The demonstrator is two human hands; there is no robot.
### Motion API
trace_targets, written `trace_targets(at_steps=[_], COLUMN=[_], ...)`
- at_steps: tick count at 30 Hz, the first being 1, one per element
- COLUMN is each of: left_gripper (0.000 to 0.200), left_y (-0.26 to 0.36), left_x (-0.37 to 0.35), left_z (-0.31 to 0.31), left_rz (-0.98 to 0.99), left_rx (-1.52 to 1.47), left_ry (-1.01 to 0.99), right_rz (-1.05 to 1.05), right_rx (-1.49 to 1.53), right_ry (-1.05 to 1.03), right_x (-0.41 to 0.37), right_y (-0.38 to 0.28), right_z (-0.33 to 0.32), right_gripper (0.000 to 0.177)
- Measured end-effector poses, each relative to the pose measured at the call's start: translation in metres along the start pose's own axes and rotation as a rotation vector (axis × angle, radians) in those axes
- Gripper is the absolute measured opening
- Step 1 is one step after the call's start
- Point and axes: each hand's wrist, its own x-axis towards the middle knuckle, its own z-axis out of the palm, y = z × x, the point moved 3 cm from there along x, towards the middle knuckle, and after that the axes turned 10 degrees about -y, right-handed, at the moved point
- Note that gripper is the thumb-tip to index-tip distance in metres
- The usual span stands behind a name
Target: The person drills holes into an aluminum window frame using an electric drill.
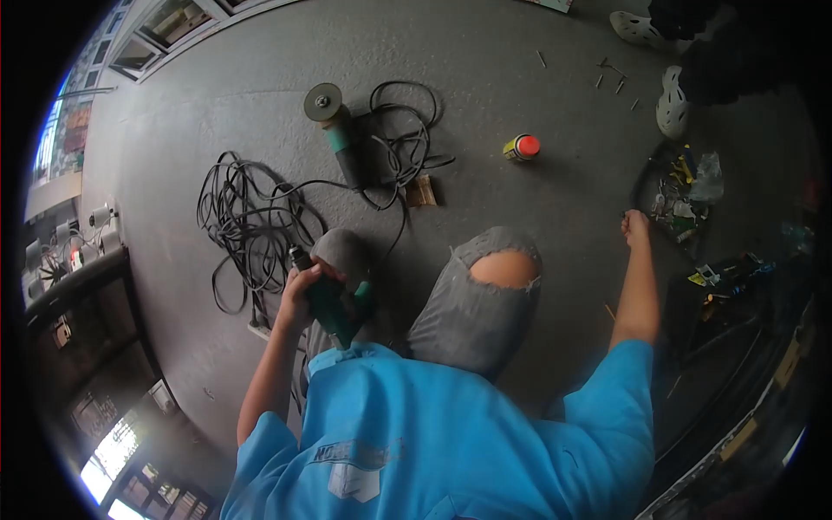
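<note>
My left hand (305, 293) is wrapped round the body of a green power drill (328, 310), close to my left knee. The drill's dark chuck (299, 257) points away from me, and its handle sticks out to the right. Off to the right, my right hand (635, 227) is closed at the near left edge of a dark open tool bag (646, 178). What its fingers hold, if anything, is too small to make out. Inside the bag lie a jumble of small metal parts (666, 201), a clear plastic bag (707, 178) and some yellow-handled tools (689, 163).
An angle grinder (341, 143) lies ahead on the grey floor, beside coiled black cables (251, 208). Nearby are a brown packet (421, 191) and a red-capped can (523, 147). Loose metal pieces (620, 85) lie near another person's clogs (672, 104). More tools (732, 276) lie right.
</note>
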Motion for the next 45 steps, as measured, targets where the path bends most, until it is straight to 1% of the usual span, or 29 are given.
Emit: trace_targets(at_steps=[2, 4, 5, 7, 8, 10, 11, 12, 14, 15, 16, 18, 19, 21, 22, 24, 29, 32, 34, 35, 37, 38, 40, 41, 42, 43, 44, 45], left_gripper=[0.024, 0.025, 0.025, 0.026, 0.026, 0.027, 0.025, 0.025, 0.022, 0.02, 0.02, 0.02, 0.02, 0.02, 0.021, 0.021, 0.021, 0.019, 0.021, 0.021, 0.023, 0.023, 0.025, 0.026, 0.032, 0.039, 0.037, 0.038], left_y=[0.002, 0.007, 0.008, 0.014, 0.014, 0.017, 0.019, 0.018, 0.014, 0.009, 0.009, 0.009, -0.001, -0.019, -0.023, -0.023, -0.021, -0.02, -0.021, -0.022, -0.024, -0.025, -0.02, -0.018, -0.021, -0.015, -0.018, -0.017], left_x=[0.005, 0.006, 0.005, 0.006, 0.004, 0.002, 0.0, -0.004, -0.012, -0.013, -0.019, -0.029, -0.03, -0.032, -0.032, -0.036, -0.039, -0.041, -0.042, -0.041, -0.039, -0.039, -0.038, -0.04, -0.038, -0.042, -0.04, -0.039], left_z=[0.005, 0.015, 0.017, 0.019, 0.017, 0.013, 0.01, 0.007, 0.003, -0.003, 0.0, 0.007, 0.001, 0.0, 0.001, 0.003, 0.006, 0.008, 0.007, 0.008, 0.011, 0.016, 0.024, 0.029, 0.027, 0.03, 0.031, 0.033], left_rz=[0.002, 0.0, 0.012, 0.021, 0.028, 0.061, 0.078, 0.084, 0.118, 0.159, 0.168, 0.171, 0.159, 0.191, 0.225, 0.23, 0.245, 0.273, 0.277, 0.278, 0.291, 0.292, 0.317, 0.361, 0.295, 0.27, 0.289, 0.312], left_rx=[0.071, 0.094, 0.087, 0.209, 0.207, 0.219, 0.255, 0.25, 0.161, 0.181, 0.173, 0.281, 0.361, 0.28, 0.215, 0.214, 0.235, 0.155, 0.234, 0.231, 0.406, 0.407, 0.509, 0.517, 0.591, 0.694, 0.752, 0.77], left_ry=[-0.086, -0.144, -0.14, -0.211, -0.203, -0.243, -0.277, -0.269, -0.269, -0.295, -0.292, -0.195, -0.175, -0.167, -0.154, -0.171, -0.246, -0.258, -0.216, -0.224, -0.05, -0.055, 0.015, 0.047, 0.065, 0.087, 0.117, 0.145], right_rz=[0.034, -0.002, -0.009, -0.338, -0.34, -0.621, -0.707, -0.795, -0.899, -0.766, -0.491, -0.162, -0.157, 0.02, 0.024, 0.17, 0.219, 0.276, 0.368, 0.364, 0.425, 0.422, 0.097, 0.065, 0.186, 0.219, 0.271, 0.206], right_rx=[0.359, 0.527, 0.517, 0.408, 0.404, 0.186, 0.074, -0.04, -0.416, -0.303, -0.329, -0.263, -0.274, -0.294, -0.304, -0.256, -0.167, -0.15, -0.073, -0.071, -0.059, -0.056, -0.391, -0.49, -0.411, -0.348, -0.256, -0.147], right_ry=[-0.367, -0.504, -0.511, -0.692, -0.702, -0.892, -0.907, -0.921, -1.052, -1.292, -1.486, -1.629, -1.622, -1.643, -1.628, -1.589, -1.492, -1.519, -1.485, -1.478, -1.42, -1.417, -1.313, -1.132, -1.057, -1.02, -0.949, -0.779], right_x=[-0.032, -0.106, -0.147, -0.227, -0.256, -0.313, -0.343, -0.369, -0.406, -0.429, -0.452, -0.481, -0.483, -0.483, -0.483, -0.484, -0.484, -0.487, -0.486, -0.486, -0.483, -0.481, -0.472, -0.479, -0.464, -0.47, -0.469, -0.471], right_y=[0.011, -0.002, -0.014, -0.051, -0.067, -0.106, -0.12, -0.128, -0.123, -0.111, -0.101, -0.077, -0.07, -0.057, -0.055, -0.05, -0.039, -0.035, -0.034, -0.035, -0.033, -0.03, -0.031, -0.036, -0.028, -0.033, -0.031, -0.022], right_z=[0.01, 0.039, 0.054, 0.092, 0.109, 0.154, 0.183, 0.218, 0.288, 0.326, 0.354, 0.397, 0.408, 0.418, 0.415, 0.408, 0.4, 0.405, 0.405, 0.405, 0.404, 0.402, 0.4, 0.396, 0.397, 0.401, 0.407, 0.415], right_gripper=[0.004, 0.005, 0.005, 0.008, 0.008, 0.009, 0.009, 0.009, 0.012, 0.012, 0.012, 0.013, 0.013, 0.013, 0.013, 0.011, 0.006, 0.005, 0.009, 0.009, 0.013, 0.013, 0.017, 0.022, 0.026, 0.029, 0.03, 0.03])
